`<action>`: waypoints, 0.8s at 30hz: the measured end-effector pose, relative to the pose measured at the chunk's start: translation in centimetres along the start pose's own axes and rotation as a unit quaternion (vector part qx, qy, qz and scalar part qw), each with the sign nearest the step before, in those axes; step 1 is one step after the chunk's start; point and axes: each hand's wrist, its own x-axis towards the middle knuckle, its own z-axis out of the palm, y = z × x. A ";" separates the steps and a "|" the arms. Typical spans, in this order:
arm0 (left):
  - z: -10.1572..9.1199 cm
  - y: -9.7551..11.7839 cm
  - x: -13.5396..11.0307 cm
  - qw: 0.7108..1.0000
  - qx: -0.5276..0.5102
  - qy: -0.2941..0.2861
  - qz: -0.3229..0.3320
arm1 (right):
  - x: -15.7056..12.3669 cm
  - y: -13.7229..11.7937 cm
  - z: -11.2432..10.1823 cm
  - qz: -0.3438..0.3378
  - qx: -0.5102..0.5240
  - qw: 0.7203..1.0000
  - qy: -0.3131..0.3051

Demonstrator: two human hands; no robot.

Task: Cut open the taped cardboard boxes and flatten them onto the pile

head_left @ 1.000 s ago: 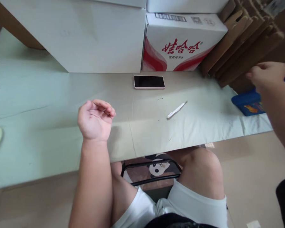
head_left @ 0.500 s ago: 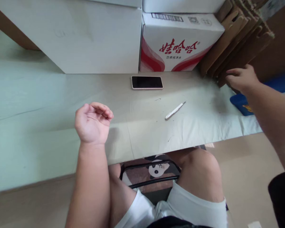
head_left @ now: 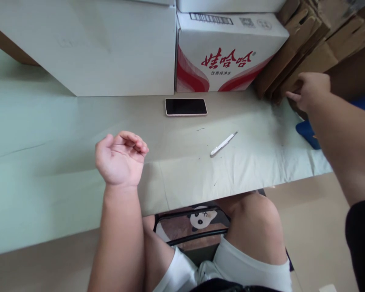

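My left hand [head_left: 121, 158] is held over the cloth-covered table, palm up. Its fingers are loosely bent and hold nothing. On the right, my right hand [head_left: 312, 91] reaches into a row of brown cardboard pieces [head_left: 331, 50] standing on edge. Its fingers are bent round the lower part of one piece, though the fingertips are partly hidden. A white pen-shaped cutter [head_left: 222, 144] with a thin pointed tip lies on the table between my hands. Behind it is a phone [head_left: 186, 107] with a dark screen, lying flat.
At the back stand a large white box [head_left: 124, 52] and a white-and-red carton [head_left: 228, 52]. A blue container [head_left: 307, 134] is partly behind my right forearm. The pale green tablecloth [head_left: 63, 194] covers the table to its front edge. A panda-patterned stool [head_left: 197, 227] is below.
My right hand has curled its fingers in at the cardboard. One piece has tilted to the right, away from the others. My left hand has hardly moved. The view has shifted slightly.
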 end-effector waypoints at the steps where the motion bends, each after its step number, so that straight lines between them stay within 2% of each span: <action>1: 0.0 0.0 0.0 1.000 -0.002 0.002 -0.002 | 0.2 -0.1 0.0 0.041 0.023 0.999 -0.012; 4: -0.3 0.1 0.0 1.000 -0.005 0.006 -0.003 | 0.1 -0.5 -0.4 0.175 0.145 0.973 -0.028; 7: -0.7 0.3 0.0 1.000 -0.002 0.005 0.004 | -0.7 -1.2 -1.1 0.216 0.188 0.958 0.014; 10: -0.9 0.3 -0.1 1.000 0.010 0.003 0.005 | -1.4 -1.9 -1.1 0.177 0.104 0.978 0.042; 13: -0.8 0.2 -0.1 1.000 0.019 0.002 0.001 | -1.3 -1.5 -0.1 0.161 0.056 0.983 0.072; 17: -0.5 0.1 -0.1 1.000 0.017 0.002 -0.003 | -0.9 0.7 1.8 0.097 0.101 0.976 0.166; 20: -0.2 0.0 -0.2 1.000 0.011 0.003 0.000 | -1.7 1.7 3.1 0.054 0.137 0.982 0.116; 22: -0.2 0.0 -0.3 1.000 0.012 0.001 -0.001 | -2.2 1.6 3.8 0.047 0.122 0.989 0.071; 24: -0.1 -0.1 -0.3 1.000 0.016 -0.002 -0.005 | -2.2 1.0 4.6 0.059 0.107 0.991 0.053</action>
